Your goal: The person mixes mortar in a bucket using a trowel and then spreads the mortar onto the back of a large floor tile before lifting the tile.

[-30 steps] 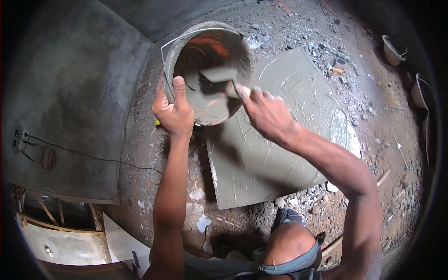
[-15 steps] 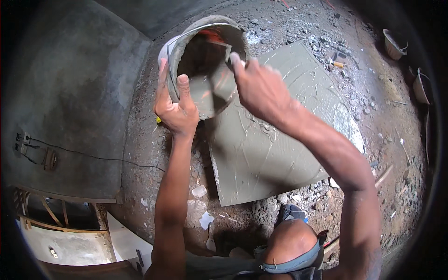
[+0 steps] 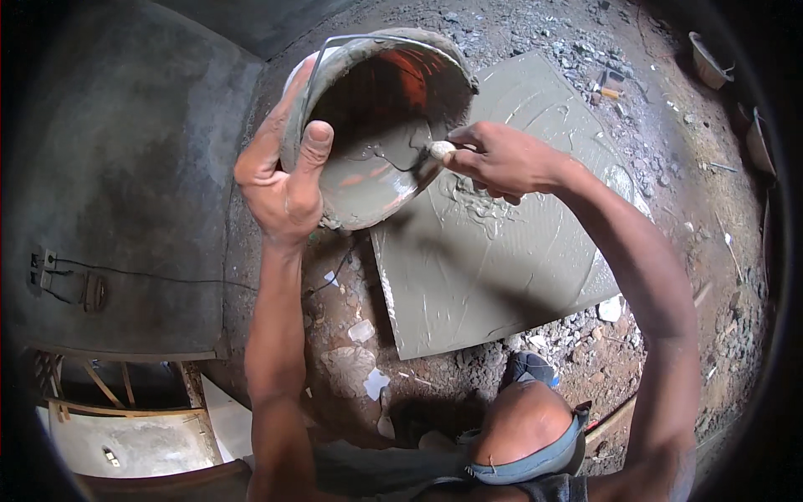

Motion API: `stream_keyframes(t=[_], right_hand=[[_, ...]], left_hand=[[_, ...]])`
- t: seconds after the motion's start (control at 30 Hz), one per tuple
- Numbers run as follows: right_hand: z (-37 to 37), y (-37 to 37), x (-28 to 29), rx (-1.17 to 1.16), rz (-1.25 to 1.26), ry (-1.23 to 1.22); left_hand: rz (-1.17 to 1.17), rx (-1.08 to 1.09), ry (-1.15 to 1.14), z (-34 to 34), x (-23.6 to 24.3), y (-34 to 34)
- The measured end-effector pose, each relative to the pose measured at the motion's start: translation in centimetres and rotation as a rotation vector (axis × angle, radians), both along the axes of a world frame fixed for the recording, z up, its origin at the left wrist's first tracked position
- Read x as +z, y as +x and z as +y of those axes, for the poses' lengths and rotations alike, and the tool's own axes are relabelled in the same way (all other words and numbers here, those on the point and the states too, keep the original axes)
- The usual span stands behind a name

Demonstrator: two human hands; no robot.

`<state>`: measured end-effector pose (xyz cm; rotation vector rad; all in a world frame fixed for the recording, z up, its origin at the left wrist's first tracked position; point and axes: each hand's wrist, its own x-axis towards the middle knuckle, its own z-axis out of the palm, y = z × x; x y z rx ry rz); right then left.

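Note:
My left hand (image 3: 284, 180) grips the rim of a mortar-caked bucket (image 3: 376, 100) and holds it tilted, mouth toward me, above the ground. Grey wet mortar (image 3: 372, 180) lies pooled in its lower side. My right hand (image 3: 502, 159) is closed on the pale handle of a trowel (image 3: 428, 159) whose blade reaches into the bucket's mouth. Below the bucket lies a square slab (image 3: 510, 251) coated with wet grey mortar, a fresh blob near its top edge.
A grey plastered wall (image 3: 125, 209) with a cable and socket stands at left. Rubble and stone chips (image 3: 602, 335) cover the reddish ground around the slab. Two dirty pans (image 3: 709, 50) sit at the far right. My knee (image 3: 523, 422) is below.
The bucket has been lifted and tipped further toward me. My right hand moved from inside the bucket to its lower rim, the trowel now scraping at the mouth.

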<state>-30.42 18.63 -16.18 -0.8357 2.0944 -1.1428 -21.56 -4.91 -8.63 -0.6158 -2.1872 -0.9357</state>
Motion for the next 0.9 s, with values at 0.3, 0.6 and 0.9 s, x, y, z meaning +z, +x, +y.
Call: stream_keyframes(t=[0.3, 0.6, 0.9], right_hand=[[-0.7, 2.8, -5.1, 0.105, -0.607, -0.329], [-2.0, 6.5, -3.3, 0.103, -0.698, -0.480], [-0.1, 8.2, 0.1, -0.075, -0.604, -0.426]], left_hand=[[-0.163, 0.059, 0.201, -1.1, -1.2, 2.0], [-0.062, 0.055, 0.550, -2.4, -4.6, 3.6], [0.079, 0.279, 0.468, -3.5, -10.5, 2.7]])
